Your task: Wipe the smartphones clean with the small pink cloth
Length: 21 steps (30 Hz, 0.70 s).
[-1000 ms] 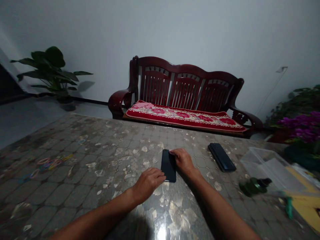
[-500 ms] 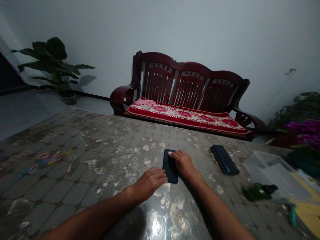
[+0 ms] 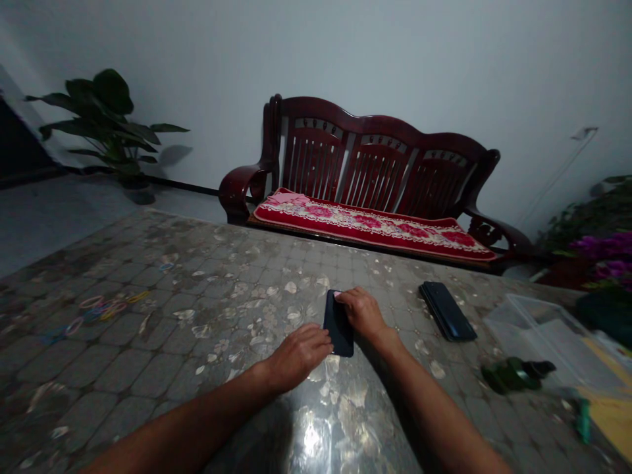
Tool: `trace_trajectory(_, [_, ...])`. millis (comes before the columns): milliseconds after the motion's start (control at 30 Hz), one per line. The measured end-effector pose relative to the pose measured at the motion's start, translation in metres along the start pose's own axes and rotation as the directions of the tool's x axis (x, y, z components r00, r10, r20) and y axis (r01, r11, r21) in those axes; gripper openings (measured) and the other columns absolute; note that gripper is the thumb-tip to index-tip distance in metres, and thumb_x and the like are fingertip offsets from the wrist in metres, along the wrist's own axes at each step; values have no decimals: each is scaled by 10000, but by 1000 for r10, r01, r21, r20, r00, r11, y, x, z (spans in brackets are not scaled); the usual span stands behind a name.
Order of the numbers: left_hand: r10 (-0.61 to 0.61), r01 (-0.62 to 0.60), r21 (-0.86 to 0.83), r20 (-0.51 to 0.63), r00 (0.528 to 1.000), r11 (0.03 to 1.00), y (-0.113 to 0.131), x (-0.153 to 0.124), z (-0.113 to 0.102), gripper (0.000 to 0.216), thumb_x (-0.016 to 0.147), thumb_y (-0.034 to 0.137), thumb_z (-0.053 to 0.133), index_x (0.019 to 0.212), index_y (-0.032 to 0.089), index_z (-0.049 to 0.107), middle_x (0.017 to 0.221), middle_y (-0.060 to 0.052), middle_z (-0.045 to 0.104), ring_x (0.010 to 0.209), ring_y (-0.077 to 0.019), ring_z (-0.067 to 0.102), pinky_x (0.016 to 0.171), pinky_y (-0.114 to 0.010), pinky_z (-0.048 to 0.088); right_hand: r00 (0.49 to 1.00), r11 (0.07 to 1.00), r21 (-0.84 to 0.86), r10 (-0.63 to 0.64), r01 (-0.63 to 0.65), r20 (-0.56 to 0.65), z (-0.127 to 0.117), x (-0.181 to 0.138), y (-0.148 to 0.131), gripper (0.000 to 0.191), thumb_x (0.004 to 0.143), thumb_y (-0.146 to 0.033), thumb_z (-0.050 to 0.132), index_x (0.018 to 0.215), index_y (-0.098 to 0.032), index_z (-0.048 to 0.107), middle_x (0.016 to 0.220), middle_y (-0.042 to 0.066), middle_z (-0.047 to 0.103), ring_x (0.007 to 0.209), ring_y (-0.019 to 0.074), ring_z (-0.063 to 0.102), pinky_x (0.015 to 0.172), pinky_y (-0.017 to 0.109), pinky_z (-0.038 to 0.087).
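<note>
A black phone (image 3: 338,322) lies flat on the patterned table (image 3: 207,329) in front of me. My left hand (image 3: 299,353) rests on the table with its curled fingertips against the phone's near left edge. My right hand (image 3: 364,311) lies over the phone's right side, its fingers bent onto the top right corner, where a small pink thing shows under the fingertips. The phone's right edge is hidden beneath that hand.
A second dark phone (image 3: 447,310) lies to the right. Further right are a clear plastic box (image 3: 543,329), a green object (image 3: 513,376) and yellow sheets (image 3: 609,408). Coloured rubber bands (image 3: 99,308) lie at the left. A wooden bench (image 3: 365,191) stands behind the table.
The view has shifted slightly. Both hands stay on the phone, and the right fingertips have kept to its top right corner.
</note>
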<state>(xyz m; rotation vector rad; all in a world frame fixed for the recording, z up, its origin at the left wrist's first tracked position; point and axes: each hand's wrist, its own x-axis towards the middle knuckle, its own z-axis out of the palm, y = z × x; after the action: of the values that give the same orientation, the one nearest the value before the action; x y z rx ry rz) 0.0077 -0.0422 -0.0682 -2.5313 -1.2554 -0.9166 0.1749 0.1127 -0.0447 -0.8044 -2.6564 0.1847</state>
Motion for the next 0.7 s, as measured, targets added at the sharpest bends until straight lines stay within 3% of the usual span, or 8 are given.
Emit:
trace_trajectory(167, [-14, 13, 12, 12, 1000, 1000, 0, -2, 2, 275, 1033, 173, 435, 997, 147, 706, 963, -97, 740, 925, -197, 685, 898, -375, 543, 999, 999, 27, 46, -46, -5, 4, 16, 3, 347, 898, -40, 511, 1039, -219, 772, 994, 81, 775, 916, 227, 643, 812, 307, 483])
trace_trajectory(400, [-51, 51, -18, 43, 998, 999, -1, -3, 5, 287, 1034, 195, 433, 1018, 174, 718, 947, -96, 724, 907, -195, 674, 890, -379, 543, 985, 980, 100, -173, 170, 28, 0, -4, -11, 349, 918, -73, 505, 1110, -224, 754, 991, 68, 769, 914, 210, 642, 828, 303, 482])
trace_trajectory(467, [-72, 73, -24, 45, 996, 997, -1, -2, 3, 283, 1035, 203, 438, 1020, 175, 719, 960, -94, 727, 918, -195, 679, 893, -375, 544, 990, 989, 72, -135, 132, 40, -2, 1, -9, 356, 914, -77, 505, 1110, -229, 760, 987, 71, 772, 918, 213, 643, 828, 303, 484])
trace_trajectory(600, [-104, 104, -15, 36, 994, 994, -1, -2, 3, 252, 1028, 205, 469, 1016, 168, 717, 992, -86, 741, 945, -201, 691, 876, -360, 552, 998, 998, 24, 57, -58, 17, 0, 14, -7, 379, 886, -43, 511, 1091, -229, 771, 1033, 78, 774, 963, 235, 651, 830, 314, 493])
trace_trajectory(700, [-127, 128, -23, 30, 991, 992, 0, -4, 5, 233, 1019, 202, 493, 1008, 169, 723, 998, -80, 753, 948, -204, 697, 867, -350, 558, 999, 998, 39, 41, -41, 17, 1, 12, -12, 355, 883, -45, 534, 1075, -223, 774, 1007, 78, 776, 951, 233, 657, 826, 309, 492])
